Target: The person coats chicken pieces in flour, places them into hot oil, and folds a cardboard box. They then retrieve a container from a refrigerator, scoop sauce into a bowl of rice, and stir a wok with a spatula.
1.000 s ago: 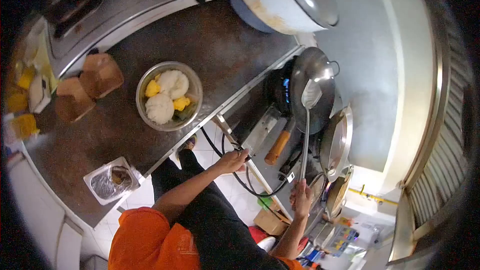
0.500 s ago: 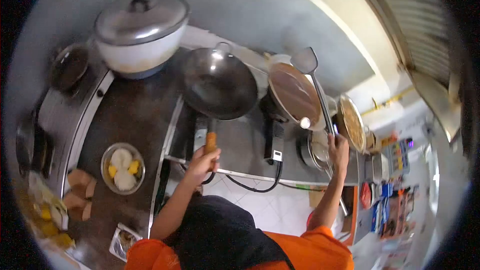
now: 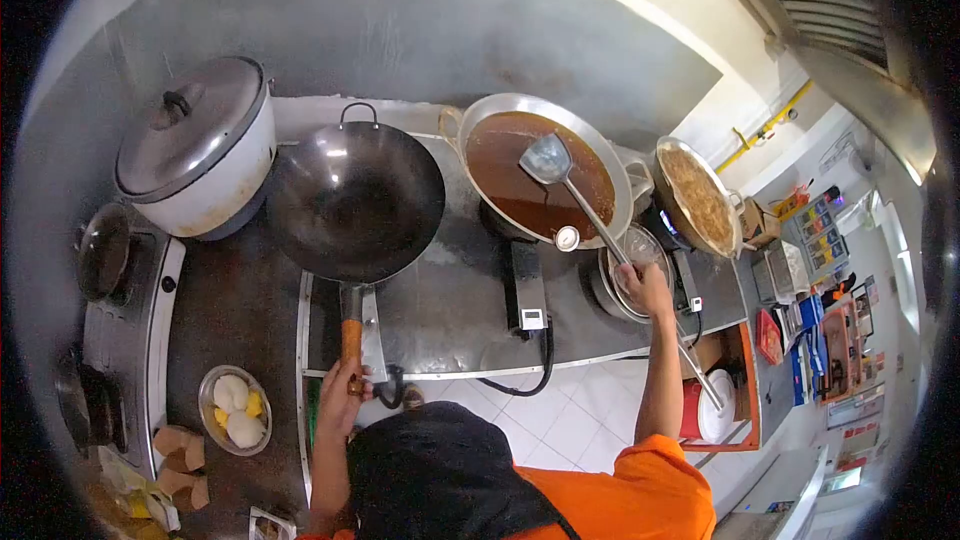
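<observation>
My left hand (image 3: 345, 392) is wrapped round the wooden handle (image 3: 351, 342) of a dark wok (image 3: 360, 202), which sits on the cooktop with nothing in its bowl. My right hand (image 3: 648, 290) grips the long handle of a wok spatula (image 3: 592, 216). The spatula's broad metal blade overlaps a large two-handled pan (image 3: 522, 104) of reddish-brown liquid (image 3: 498, 162) in this view. At that pan's near rim is a small round dial thermometer (image 3: 567, 238). Metal bowls (image 3: 606, 298) stand just under my right hand.
A large lidded white pot (image 3: 225, 175) stands at the left rear. Nearer me, a metal bowl (image 3: 207, 405) holds white rounded mounds and yellow pieces. At right is another pan (image 3: 735, 230) of brownish food. A yellow pipe (image 3: 770, 128) runs along the wall.
The view has shifted with my head. The spatula has swung down and left, from above the pan's right side to over the liquid. My left hand keeps its hold on the wok handle.
</observation>
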Demonstrator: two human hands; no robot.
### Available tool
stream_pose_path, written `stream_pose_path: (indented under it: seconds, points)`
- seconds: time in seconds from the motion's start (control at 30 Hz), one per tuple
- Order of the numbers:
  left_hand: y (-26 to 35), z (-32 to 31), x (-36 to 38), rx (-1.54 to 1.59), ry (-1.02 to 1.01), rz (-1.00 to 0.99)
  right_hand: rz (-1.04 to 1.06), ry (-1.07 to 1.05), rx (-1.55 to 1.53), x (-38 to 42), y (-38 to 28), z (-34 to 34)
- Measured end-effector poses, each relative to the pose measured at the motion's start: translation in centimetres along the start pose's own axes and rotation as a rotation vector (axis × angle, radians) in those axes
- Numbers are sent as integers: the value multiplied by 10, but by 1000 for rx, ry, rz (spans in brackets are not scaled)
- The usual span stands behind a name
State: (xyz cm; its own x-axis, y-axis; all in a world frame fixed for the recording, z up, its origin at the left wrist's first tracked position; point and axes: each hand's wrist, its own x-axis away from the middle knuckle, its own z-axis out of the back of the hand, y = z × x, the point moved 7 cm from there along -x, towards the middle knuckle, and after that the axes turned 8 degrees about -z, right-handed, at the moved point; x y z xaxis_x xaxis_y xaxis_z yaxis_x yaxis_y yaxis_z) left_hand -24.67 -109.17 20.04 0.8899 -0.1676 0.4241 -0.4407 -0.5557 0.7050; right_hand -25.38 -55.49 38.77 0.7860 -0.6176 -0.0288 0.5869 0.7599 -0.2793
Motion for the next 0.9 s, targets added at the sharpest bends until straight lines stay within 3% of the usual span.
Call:
stream_pose_path:
  seconds: [0.53,0.8,0.9]
  points:
    - [0,-1,-2,27,110,-18,87,-121,-215,-26,24,-22]
    - [0,-1,-2,9,113,-16,-85,-332,-519,-19,24,-21]
    - [0,1,-1,19,125,-15,-56,-344,-538,-20,24,-23]
